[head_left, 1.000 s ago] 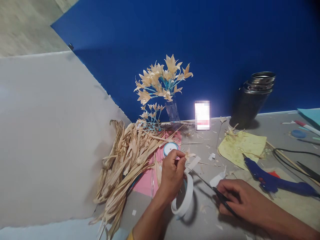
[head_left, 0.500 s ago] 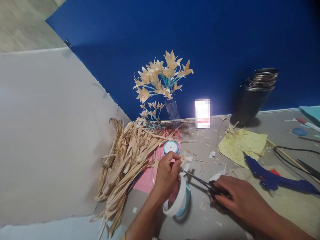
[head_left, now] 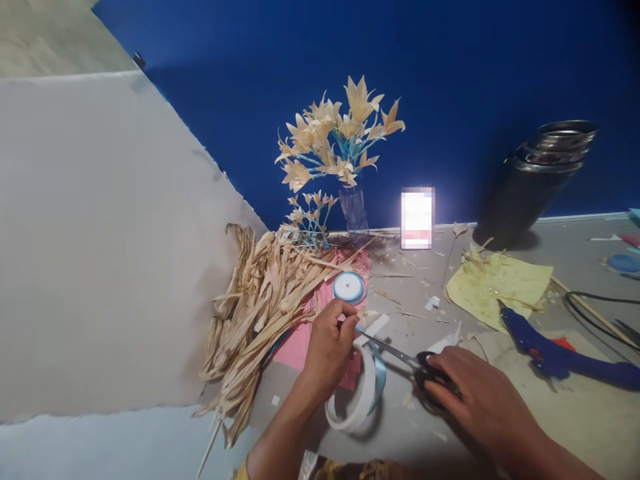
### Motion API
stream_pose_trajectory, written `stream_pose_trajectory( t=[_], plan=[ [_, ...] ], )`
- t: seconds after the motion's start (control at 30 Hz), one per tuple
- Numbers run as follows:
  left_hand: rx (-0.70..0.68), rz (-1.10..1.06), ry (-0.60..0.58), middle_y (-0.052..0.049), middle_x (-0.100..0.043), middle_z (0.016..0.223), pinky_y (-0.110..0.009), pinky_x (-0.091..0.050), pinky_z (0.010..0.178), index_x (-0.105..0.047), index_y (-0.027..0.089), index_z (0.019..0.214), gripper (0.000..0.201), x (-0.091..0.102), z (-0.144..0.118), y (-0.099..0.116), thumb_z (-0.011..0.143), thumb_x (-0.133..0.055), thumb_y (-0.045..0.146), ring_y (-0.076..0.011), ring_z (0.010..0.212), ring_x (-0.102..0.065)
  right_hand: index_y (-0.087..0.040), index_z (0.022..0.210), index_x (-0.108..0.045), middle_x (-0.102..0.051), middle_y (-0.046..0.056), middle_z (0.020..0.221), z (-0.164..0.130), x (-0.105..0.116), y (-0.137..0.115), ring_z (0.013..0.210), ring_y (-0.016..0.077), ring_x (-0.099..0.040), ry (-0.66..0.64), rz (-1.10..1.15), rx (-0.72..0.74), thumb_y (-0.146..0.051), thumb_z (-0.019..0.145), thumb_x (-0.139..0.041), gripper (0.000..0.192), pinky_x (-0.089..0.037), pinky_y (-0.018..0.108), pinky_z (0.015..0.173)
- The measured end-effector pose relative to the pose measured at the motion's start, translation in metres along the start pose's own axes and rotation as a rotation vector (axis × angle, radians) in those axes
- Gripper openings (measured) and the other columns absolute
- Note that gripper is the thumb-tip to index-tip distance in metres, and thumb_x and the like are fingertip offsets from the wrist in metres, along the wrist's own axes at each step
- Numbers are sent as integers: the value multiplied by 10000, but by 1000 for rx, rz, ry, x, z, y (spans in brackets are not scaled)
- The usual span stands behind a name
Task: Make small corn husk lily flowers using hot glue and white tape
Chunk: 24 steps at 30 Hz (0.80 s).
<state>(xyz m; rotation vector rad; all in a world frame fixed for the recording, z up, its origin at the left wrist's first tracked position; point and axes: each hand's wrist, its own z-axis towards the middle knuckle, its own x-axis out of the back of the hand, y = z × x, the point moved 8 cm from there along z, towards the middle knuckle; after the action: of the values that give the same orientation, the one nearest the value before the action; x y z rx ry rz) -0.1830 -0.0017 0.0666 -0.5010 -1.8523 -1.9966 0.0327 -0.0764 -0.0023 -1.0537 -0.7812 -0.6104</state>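
My left hand point(head_left: 330, 343) pinches a small husk piece together with a strip of light blue ribbon, just above a roll of white tape point(head_left: 356, 400) that hangs around the wrist area. My right hand point(head_left: 477, 400) grips black-handled scissors point(head_left: 400, 353), whose blades point left and reach the ribbon at my left fingertips. A spool of blue ribbon point(head_left: 349, 288) lies on pink paper point(head_left: 300, 343) just beyond my left hand. A pile of dried corn husks point(head_left: 255, 307) lies to the left.
A small vase with husk flowers on blue stems point(head_left: 340, 147) stands against the blue wall. A dark metal flask point(head_left: 537, 180) stands at the back right. A blue glue gun point(head_left: 560, 357) with its cord and a yellow sheet point(head_left: 497, 287) lie to the right. Scraps litter the table.
My right hand brought the scissors left and up, so the blade tips now meet what my left fingers hold. My left hand lowered slightly. The view shifted down and left.
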Motion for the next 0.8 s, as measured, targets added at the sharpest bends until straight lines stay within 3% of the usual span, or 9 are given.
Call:
stream_pose_trajectory(
  t=[0.17,0.4,0.57,0.8],
  plan=[
    [21,-58,26,2,-605,710,-260,-414,623,-607,214,717,126,-2,0,3,837,-570,223,-169,661,-549,-223,932,-694,-718,63,811,-1,5,-3,744,236,-710,77,25,4,-302,930,-570,147,-541,321,680],
    [171,-240,26,40,-550,635,-236,-376,531,-599,219,756,69,-11,-4,-6,812,-600,257,-133,538,-486,-240,825,-663,-683,3,693,2,13,-5,595,183,-673,115,156,-17,-288,872,-608,87,-499,265,554],
    [218,-310,5,55,-517,589,-221,-339,490,-576,215,724,88,-15,-5,-6,779,-633,253,-108,480,-441,-248,804,-649,-682,-5,693,5,10,-2,604,176,-665,14,221,-29,-277,854,-611,70,-476,255,557],
    [213,-426,-31,62,-521,573,-215,-354,484,-554,209,713,184,-20,-6,6,770,-684,326,-83,446,-416,-244,772,-564,-617,-20,677,13,19,-5,579,161,-539,-149,295,-87,-337,858,-628,142,-406,268,568]
  ],
)
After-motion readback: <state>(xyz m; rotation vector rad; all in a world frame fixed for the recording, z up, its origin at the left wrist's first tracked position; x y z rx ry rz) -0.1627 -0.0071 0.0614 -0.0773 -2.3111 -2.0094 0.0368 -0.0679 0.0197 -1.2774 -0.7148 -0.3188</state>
